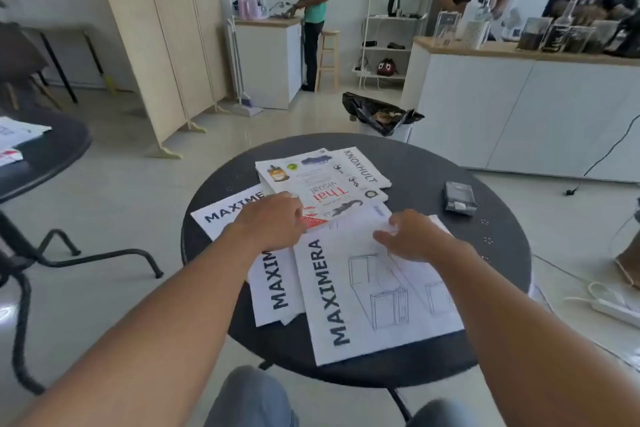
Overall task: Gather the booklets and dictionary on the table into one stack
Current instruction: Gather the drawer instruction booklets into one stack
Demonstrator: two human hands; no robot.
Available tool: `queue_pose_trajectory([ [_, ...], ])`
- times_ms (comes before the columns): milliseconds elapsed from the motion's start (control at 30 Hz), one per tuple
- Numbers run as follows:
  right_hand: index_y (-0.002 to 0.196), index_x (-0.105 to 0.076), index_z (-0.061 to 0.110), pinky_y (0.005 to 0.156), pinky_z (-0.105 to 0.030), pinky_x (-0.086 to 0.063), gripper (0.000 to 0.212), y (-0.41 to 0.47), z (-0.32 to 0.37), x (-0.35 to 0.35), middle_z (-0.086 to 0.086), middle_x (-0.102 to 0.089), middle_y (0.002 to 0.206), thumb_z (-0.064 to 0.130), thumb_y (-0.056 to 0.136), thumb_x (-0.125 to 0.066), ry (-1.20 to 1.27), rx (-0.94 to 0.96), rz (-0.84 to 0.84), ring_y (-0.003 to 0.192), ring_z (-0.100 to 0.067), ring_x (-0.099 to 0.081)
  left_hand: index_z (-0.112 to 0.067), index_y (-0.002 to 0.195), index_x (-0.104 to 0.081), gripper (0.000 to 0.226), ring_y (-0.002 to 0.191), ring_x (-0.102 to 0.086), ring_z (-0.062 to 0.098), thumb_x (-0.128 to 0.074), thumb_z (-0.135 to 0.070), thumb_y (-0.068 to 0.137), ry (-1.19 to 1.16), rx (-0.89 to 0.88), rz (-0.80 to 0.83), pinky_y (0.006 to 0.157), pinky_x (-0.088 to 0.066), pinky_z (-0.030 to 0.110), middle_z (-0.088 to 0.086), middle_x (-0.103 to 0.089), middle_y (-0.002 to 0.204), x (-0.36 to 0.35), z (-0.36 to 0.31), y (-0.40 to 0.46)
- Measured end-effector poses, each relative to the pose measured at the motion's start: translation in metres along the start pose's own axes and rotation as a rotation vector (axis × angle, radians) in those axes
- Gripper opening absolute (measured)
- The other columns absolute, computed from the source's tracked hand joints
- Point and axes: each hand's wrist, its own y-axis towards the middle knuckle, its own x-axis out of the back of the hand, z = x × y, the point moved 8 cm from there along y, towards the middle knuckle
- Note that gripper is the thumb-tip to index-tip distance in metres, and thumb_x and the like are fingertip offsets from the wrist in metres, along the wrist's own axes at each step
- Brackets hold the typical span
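At frame centre, on the round dark worktop (pixel 433 170), the left hand (pixel 273 222) rests curled on the dictionary's (pixel 322 187) near corner. The right hand (pixel 415 236) pinches the large booklet's (pixel 374 291) top edge; other booklets (pixel 273 284) overlap alongside.

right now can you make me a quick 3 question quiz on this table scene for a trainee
1. True or false: the Thai visual dictionary lies on top of another booklet at the far side of the round table.
2. Which word is printed large on the front booklet nearest the person? A) MAXIMERA B) METOD C) BILLY
3. Fill in: the right hand rests on the far end of the front booklet, while the left hand is at the near edge of the ______.

Key
1. True
2. A
3. dictionary
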Motion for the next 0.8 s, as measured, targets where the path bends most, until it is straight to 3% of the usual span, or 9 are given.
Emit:
queue_pose_trajectory([
  [67, 0.148, -0.042, 0.02, 0.114, -0.055, -0.029, 0.069, -0.01, -0.003, -0.007, -0.002, -0.039, 0.154, 0.06, 0.092, -0.045, 0.021, -0.024, -0.052, 0.142, -0.029, -0.035, -0.022, 0.122, -0.06, 0.04, 0.117, -0.057, 0.025, -0.047, -0.049, 0.096, 0.006, 0.012, -0.007, 0.085, -0.046, 0.039, 0.0, -0.055, 0.133, -0.009, 0.005, -0.009],
  [133, 0.152, -0.036, 0.024, 0.119, -0.058, -0.016, 0.068, -0.016, -0.005, -0.019, 0.002, -0.031, 0.161, 0.061, 0.094, -0.036, 0.005, 0.018, -0.171, 0.148, -0.024, -0.026, -0.022, 0.132, -0.056, 0.045, 0.123, -0.054, 0.025, -0.043, -0.049, 0.097, -0.001, 0.028, -0.051, 0.095, -0.044, 0.045, -0.001, -0.05, 0.143, -0.025, 0.011, -0.022],
  [267, 0.15, -0.036, 0.026, 0.119, -0.056, -0.016, 0.07, -0.018, -0.005, -0.022, 0.004, -0.034, 0.161, 0.062, 0.092, -0.023, -0.013, 0.052, -0.319, 0.149, -0.02, -0.026, -0.022, 0.131, -0.06, 0.044, 0.128, -0.052, 0.021, -0.041, -0.047, 0.1, -0.16, 0.104, -0.272, 0.105, -0.036, 0.047, -0.004, -0.055, 0.142, -0.04, 0.027, -0.038],
  [467, 0.154, -0.033, 0.025, 0.121, -0.055, -0.012, 0.07, -0.019, -0.006, -0.025, 0.004, -0.03, 0.163, 0.061, 0.095, -0.024, -0.017, 0.038, -0.304, 0.152, -0.019, -0.022, -0.018, 0.113, -0.067, 0.035, 0.117, -0.055, 0.024, -0.046, -0.042, 0.097, -0.247, 0.277, -0.383, 0.099, -0.038, 0.047, 0.002, -0.063, 0.126, -0.035, 0.047, -0.044],
  [633, 0.156, -0.027, 0.022, 0.122, -0.057, -0.008, 0.08, -0.025, -0.002, -0.029, 0.002, -0.021, 0.167, 0.069, 0.091, -0.022, -0.04, 0.057, -0.277, 0.155, -0.02, -0.013, -0.011, 0.127, -0.061, 0.042, 0.12, -0.054, 0.028, -0.049, -0.039, 0.097, -0.255, 0.332, -0.359, 0.102, -0.041, 0.046, 0.009, -0.06, 0.131, -0.035, 0.048, -0.051],
  [800, 0.161, -0.009, 0.028, 0.122, -0.057, 0.006, 0.092, -0.025, -0.004, -0.033, 0.001, 0.002, 0.171, 0.079, 0.087, -0.029, -0.019, 0.133, -0.068, 0.157, -0.022, 0.007, -0.02, 0.145, -0.047, 0.06, 0.139, -0.043, 0.023, -0.044, -0.055, 0.097, -0.134, 0.295, -0.229, 0.111, -0.032, 0.046, 0.002, -0.046, 0.152, -0.037, 0.046, -0.055],
])
